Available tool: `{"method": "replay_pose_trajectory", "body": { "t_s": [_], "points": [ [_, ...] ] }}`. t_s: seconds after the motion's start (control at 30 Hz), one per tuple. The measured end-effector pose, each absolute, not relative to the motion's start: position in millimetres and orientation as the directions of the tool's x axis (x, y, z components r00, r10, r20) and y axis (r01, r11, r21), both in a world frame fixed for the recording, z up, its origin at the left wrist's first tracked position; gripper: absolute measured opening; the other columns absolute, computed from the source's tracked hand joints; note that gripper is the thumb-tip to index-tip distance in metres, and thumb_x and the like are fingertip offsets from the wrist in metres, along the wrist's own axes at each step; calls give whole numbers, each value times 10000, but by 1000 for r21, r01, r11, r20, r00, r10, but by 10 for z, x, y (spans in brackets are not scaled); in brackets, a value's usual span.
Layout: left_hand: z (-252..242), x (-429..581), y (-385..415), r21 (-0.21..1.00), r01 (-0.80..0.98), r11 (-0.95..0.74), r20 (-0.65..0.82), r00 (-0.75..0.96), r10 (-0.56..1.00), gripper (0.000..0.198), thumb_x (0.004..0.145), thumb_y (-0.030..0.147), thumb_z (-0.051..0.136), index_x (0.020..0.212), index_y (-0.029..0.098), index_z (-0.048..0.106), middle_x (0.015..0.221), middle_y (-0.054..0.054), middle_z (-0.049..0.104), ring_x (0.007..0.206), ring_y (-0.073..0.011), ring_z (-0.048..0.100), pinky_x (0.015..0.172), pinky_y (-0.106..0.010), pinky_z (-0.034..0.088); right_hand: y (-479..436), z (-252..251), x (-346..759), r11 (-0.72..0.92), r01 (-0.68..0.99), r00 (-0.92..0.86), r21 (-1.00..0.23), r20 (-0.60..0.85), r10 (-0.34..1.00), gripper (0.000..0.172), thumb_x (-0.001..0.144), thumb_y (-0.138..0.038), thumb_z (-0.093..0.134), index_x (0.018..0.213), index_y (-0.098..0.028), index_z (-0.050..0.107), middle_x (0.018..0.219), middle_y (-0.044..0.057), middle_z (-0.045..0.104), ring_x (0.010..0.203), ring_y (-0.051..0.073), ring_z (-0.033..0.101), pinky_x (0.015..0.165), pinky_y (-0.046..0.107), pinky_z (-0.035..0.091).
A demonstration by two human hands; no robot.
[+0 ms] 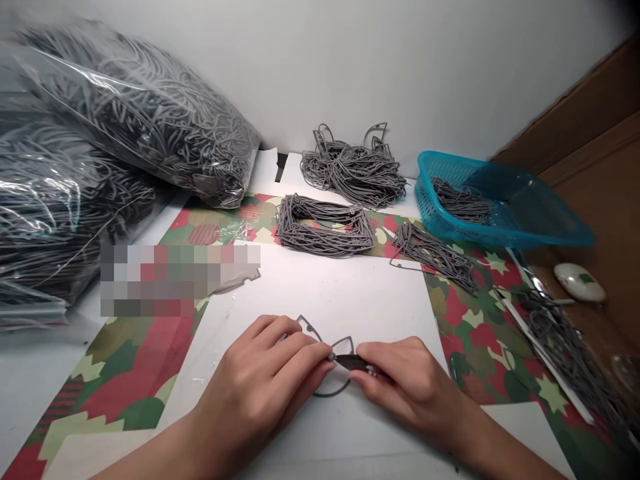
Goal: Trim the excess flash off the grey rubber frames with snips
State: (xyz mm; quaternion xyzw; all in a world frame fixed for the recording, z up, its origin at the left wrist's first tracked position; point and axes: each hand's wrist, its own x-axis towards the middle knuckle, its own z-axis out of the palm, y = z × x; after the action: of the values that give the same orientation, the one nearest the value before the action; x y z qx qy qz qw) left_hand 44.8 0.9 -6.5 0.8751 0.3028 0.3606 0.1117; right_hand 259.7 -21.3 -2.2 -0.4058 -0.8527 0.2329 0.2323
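Note:
Above the white paper sheet (320, 433), my left hand (273, 373) pinches a thin grey rubber gasket (327, 395) between thumb and fingers. Part of the gasket is hidden behind the fingers; its angular corners with small tabs stick up beyond them. My right hand (405, 380) grips a dark pointed tool (351, 362), which looks like tweezers. Its tip points left and meets the gasket right at my left fingertips. Both hands are closed and close together.
Clear bags (150, 107) full of grey gaskets stand at the left. A tangled gasket heap (353, 170), a neat rectangular stack (325, 227) and a smaller pile (437, 257) lie behind the paper. At the right are a blue basket (510, 233), a white mouse (579, 283) and grey strips (570, 353).

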Motion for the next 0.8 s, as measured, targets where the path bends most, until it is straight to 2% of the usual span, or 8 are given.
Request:
{"method": "replay_pose_trajectory", "body": {
  "t_s": [0.8],
  "points": [
    [-59, 443, 16, 399, 449, -800, 568, 563, 600, 73, 893, 79, 563, 879, 127, 616, 716, -20, 675, 671, -162, 520, 627, -303, 432, -219, -6, 2587, 587, 591, -571, -554, 227, 789, 337, 1013, -292, 388, 708, -187, 486, 563, -45, 427, 480, 85, 394, 483, 242, 277]
  ]
}}
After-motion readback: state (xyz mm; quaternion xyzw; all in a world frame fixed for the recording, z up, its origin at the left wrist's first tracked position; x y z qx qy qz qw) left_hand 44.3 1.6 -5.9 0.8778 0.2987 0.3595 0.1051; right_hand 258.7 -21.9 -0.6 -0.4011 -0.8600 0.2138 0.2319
